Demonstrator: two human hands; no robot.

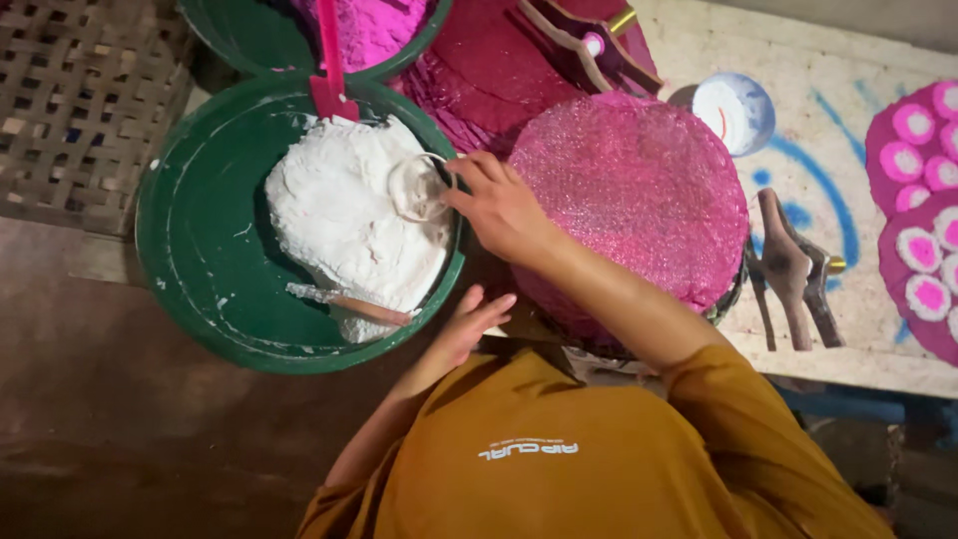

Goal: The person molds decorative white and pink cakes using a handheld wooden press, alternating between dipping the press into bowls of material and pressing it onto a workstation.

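One view only is being given, from the head camera looking down. A small clear glass cup point(419, 187) is being held by the right hand point(499, 205), the grip clamped on the cup's near rim with thumb and fingertips, and the cup is being pressed into the mound of white powder point(349, 225) that is lying in the green basin point(200, 250). The cup is lying just to the left of the hand, over the right-hand part of the mound and close to the basin's right rim; its mouth is being tipped toward the powder rather than upward, as far as can be told. The left hand point(467, 321) is being kept lower, at the basin's near right rim, its fingers loosely spread and clamped on nothing, so the right hand is the nearer to the cup. A thin stick point(349, 302) is lying across the near side of the mound, its long axis running left to right. A pink scoop handle point(329, 60) is standing at the basin's far rim. A stack of pink glittery discs point(639, 190) is lying to the right, under the right forearm, at the left end of the bench point(798, 50).
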